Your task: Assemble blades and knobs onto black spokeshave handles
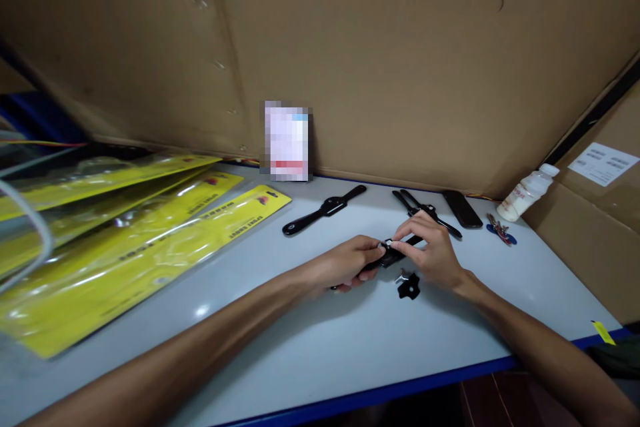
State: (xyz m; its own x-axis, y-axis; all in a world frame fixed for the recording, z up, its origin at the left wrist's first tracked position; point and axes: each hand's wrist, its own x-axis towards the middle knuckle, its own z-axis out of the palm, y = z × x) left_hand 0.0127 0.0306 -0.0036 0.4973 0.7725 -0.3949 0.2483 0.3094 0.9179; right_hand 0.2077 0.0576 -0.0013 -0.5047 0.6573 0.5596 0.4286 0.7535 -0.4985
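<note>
My left hand point(356, 263) is wrapped round a black spokeshave body point(386, 257), one handle of which runs under the palm. Thumb and fingertips of my right hand point(430, 245) pinch a small silvery part point(389, 243) at the middle of that body; its exact shape is hidden. Just below the hands lie a black lobed plate point(409, 287) and a shiny metal screw-like piece point(401, 275). Farther back, another black spokeshave body point(327, 209) rests slantwise on the table. Behind my right hand is a group of more black spokeshaves point(407, 202), partly covered by the fingers.
Yellow cards with clear plastic blisters point(200, 240) are fanned across the left of the grey table point(310, 360). A phone point(462, 209), some keys point(500, 230) and a white bottle point(527, 193) stand or lie at the right. Cardboard walls point(390, 67) enclose the back, where a blurred card point(287, 141) leans.
</note>
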